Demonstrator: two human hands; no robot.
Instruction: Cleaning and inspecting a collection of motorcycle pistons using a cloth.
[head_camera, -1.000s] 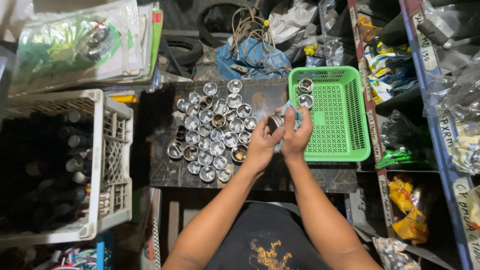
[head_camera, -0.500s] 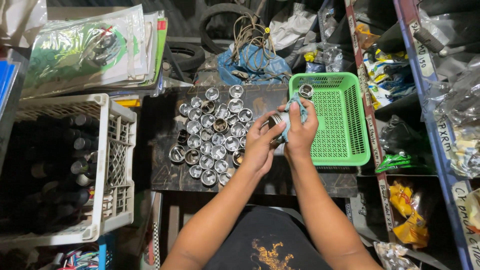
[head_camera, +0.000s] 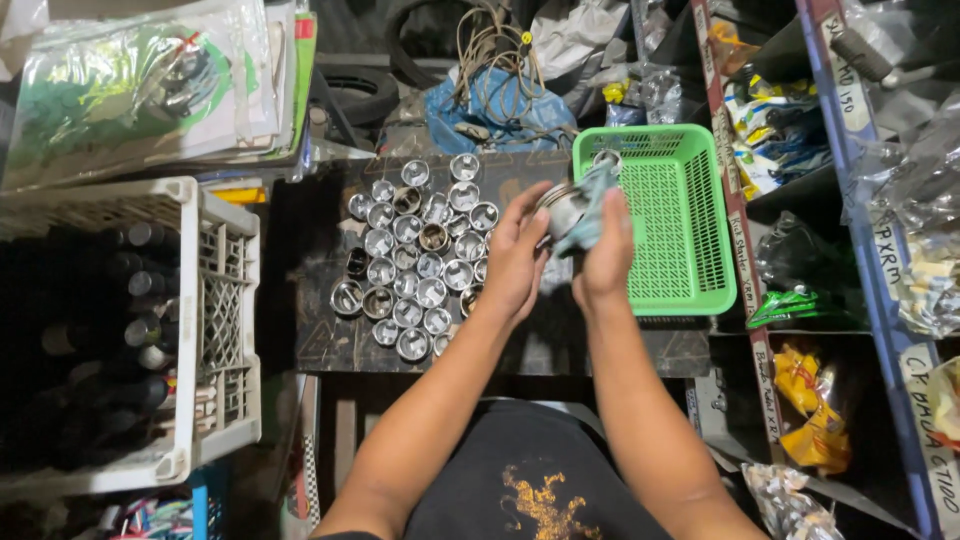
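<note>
I hold a shiny metal cup (head_camera: 562, 207) up between my two hands. My left hand (head_camera: 515, 252) curls its fingers around its side. My right hand (head_camera: 604, 250) presses a bluish rag (head_camera: 590, 200) on it, fingers closed. Both arms reach forward over the dark table (head_camera: 520, 345), between the other cups (head_camera: 415, 260) and the green basket (head_camera: 672, 225).

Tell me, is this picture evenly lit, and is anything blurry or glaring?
Head view: light is uneven, brightest on the metal cups, which glint; the white crate holds deep shadow. The left hand and right hand look slightly soft; edges bow like a wide lens.
</note>
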